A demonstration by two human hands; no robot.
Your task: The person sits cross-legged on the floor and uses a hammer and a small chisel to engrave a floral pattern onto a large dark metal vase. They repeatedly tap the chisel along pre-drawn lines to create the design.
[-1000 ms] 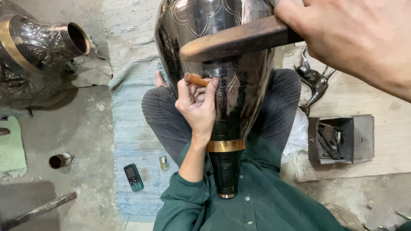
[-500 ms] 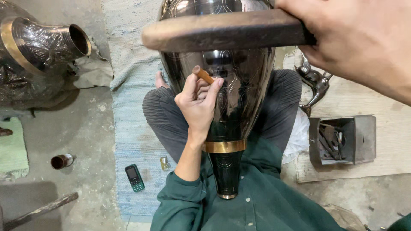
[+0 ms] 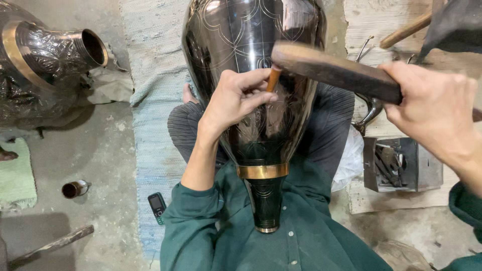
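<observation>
Dark polished metal fills the head view: a large engraved vase (image 3: 253, 90) lies across the seated person's lap, its narrow brass-banded neck pointing near, toward the green shirt, its wide body reaching far. The left hand (image 3: 236, 100) is clenched around a small copper-coloured chisel (image 3: 273, 79), whose tip is set on the vase's engraved lines. The right hand (image 3: 434, 108) grasps a wooden mallet (image 3: 336, 70), whose head meets the top of the chisel. To do this well, I judge the chisel should stay steady on the scribed line, with light, even blows and the vase braced by the legs. A second ornate vessel (image 3: 45, 65) lies far left; a phone (image 3: 156, 207) rests on the pale blue mat (image 3: 150, 125); a metal tool box (image 3: 401, 165) sits right.
</observation>
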